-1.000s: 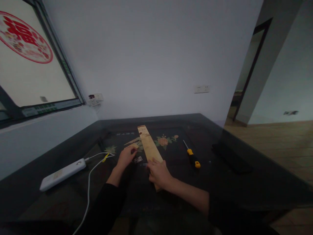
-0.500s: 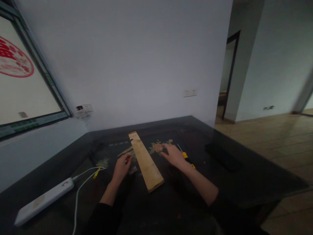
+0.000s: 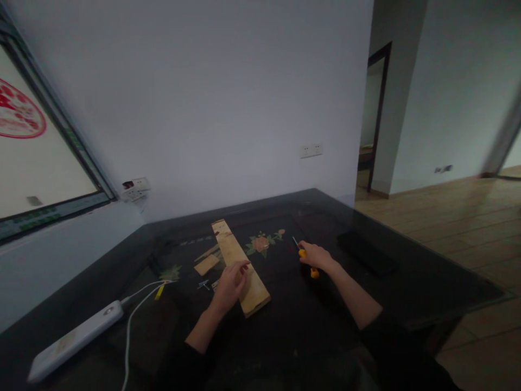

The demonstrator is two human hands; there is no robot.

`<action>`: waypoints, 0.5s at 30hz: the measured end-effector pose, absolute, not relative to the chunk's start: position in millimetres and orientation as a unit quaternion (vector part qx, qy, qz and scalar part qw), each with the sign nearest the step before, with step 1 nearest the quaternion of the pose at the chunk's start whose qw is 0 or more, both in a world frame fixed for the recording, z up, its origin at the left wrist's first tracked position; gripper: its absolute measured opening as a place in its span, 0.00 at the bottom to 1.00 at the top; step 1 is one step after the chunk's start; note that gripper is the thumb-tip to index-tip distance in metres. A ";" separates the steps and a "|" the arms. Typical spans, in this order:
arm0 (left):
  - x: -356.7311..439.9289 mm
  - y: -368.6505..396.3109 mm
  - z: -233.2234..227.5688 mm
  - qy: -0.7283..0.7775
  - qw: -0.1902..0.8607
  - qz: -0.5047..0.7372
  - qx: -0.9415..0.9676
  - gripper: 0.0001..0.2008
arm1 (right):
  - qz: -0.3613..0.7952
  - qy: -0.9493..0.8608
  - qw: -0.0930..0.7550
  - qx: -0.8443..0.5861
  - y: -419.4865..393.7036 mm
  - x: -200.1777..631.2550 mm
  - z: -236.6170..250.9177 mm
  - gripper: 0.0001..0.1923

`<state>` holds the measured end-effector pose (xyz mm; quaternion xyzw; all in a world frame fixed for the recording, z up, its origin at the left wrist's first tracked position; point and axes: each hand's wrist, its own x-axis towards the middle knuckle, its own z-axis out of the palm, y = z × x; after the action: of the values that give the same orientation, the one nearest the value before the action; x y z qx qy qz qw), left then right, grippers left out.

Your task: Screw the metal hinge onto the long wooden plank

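Observation:
A long wooden board (image 3: 232,247) lies slantwise on the dark table. My left hand (image 3: 230,285) is over the board's near half, fingers bent and pinched together; whatever may be between them is too small to make out. Off to the right, my right hand (image 3: 319,256) is closed around a screwdriver (image 3: 315,272) with a yellow and black handle, its metal shaft pointing away from me. Left of the board lie a small flat wooden piece (image 3: 206,265) and several screws (image 3: 203,284). A small metal plate (image 3: 215,285) is partly hidden by my left hand.
A white power strip (image 3: 75,342) with a white cable (image 3: 127,336) and yellow tag (image 3: 160,290) lies at the left. A flat black object (image 3: 366,253) rests on the right of the table (image 3: 293,347). The wall (image 3: 228,108) rises behind the table's far edge.
My right hand has moved right and taken hold of the screwdriver. My left hand has moved right, from beside the board to over it, uncovering the small wooden piece and the screws.

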<state>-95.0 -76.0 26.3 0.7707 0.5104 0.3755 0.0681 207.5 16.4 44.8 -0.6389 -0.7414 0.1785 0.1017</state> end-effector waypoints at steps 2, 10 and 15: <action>-83.0 -79.9 29.2 0.503 0.091 0.386 0.768 0.14 | 0.239 -0.741 0.187 -0.598 18.6 203.1 44.0 0.26; -29.0 -82.0 30.3 0.513 0.326 0.401 0.686 0.18 | 0.557 -0.646 0.430 -0.296 -9.5 144.3 41.1 0.29; -18.5 -81.7 22.4 0.457 0.487 0.477 0.571 0.39 | 0.537 -0.595 0.514 -0.305 -23.7 125.1 32.9 0.29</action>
<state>-18.5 -81.7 22.4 0.5713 0.4574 0.4766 0.4871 125.1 -23.7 32.9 -0.3049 -0.5955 0.5365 0.5144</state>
